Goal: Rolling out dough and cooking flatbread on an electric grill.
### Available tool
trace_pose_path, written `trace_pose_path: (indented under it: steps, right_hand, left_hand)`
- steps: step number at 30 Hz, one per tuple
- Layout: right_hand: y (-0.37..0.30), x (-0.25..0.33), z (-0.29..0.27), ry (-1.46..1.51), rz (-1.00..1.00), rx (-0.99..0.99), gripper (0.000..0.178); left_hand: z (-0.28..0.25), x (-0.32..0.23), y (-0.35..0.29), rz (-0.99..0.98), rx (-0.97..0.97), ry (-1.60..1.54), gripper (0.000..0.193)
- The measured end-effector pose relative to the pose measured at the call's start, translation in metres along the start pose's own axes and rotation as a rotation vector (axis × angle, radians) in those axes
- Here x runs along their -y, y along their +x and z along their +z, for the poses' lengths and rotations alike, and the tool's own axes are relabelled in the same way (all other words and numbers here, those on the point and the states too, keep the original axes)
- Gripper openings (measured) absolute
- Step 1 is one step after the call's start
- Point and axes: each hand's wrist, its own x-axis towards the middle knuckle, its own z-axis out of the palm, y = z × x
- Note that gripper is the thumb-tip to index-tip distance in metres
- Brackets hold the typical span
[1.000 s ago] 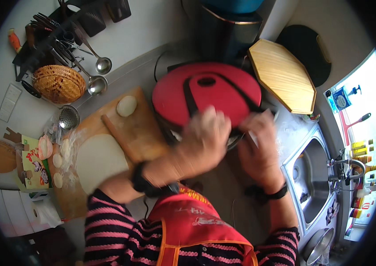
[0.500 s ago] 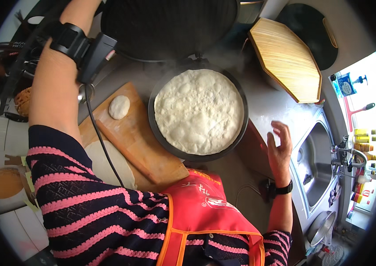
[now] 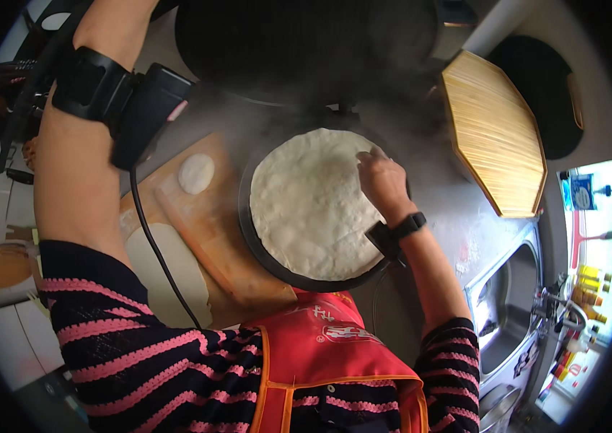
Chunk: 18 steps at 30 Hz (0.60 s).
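A large round pale flatbread (image 3: 306,216) lies in a dark round griddle pan (image 3: 248,234). My right hand (image 3: 384,180) is over the bread's far right edge, with its fingers curled together in a pinch there. Steam drifts above the pan. Behind it stands the raised dark griddle lid (image 3: 306,43). My left arm stretches up past the top edge on the left, so that hand is out of sight. Left of the pan, a dough ball (image 3: 196,174) sits on a wooden board (image 3: 266,285), near a wooden rolling pin (image 3: 194,237) and a rolled dough sheet (image 3: 165,274).
An octagonal slatted tray (image 3: 497,133) stands tilted at the far right. Nearer on the right is a steel sink (image 3: 515,289) with a tap (image 3: 565,307). A black cable (image 3: 151,231) hangs from my left forearm device across the board.
My right hand has moved from beside the sink, left and away from me, onto the bread's edge, and its fingers have closed. The steam is thicker. The view has shifted slightly.
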Motion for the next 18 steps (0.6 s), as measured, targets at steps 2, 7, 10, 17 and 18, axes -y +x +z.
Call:
trace_pose_path:
  steps: [2,7,10,17,18]
  right_hand:
    - [0.025,0.007,0.02,-0.06,-0.15,-0.004,0.013]
    - [0.054,0.024,0.043,-0.126,-0.323,-0.044,0.013]
    - [0.059,0.031,0.047,-0.246,-0.323,0.042,0.011]
    - [0.058,0.027,0.028,-0.159,-0.435,-0.012,0.008]
    - [0.053,0.033,0.019,-0.122,-0.435,-0.018,0.007]
  left_hand:
    - [-0.003,0.018,0.005,0.045,-0.109,0.091,0.05]
    - [-0.014,-0.009,-0.024,0.157,-0.136,0.127,0.051]
    - [-0.017,-0.019,-0.045,0.18,-0.127,0.083,0.052]
    - [0.014,-0.024,-0.142,0.359,-0.433,-0.093,0.012]
    - [0.03,-0.023,-0.168,0.333,-0.269,-0.177,0.016]
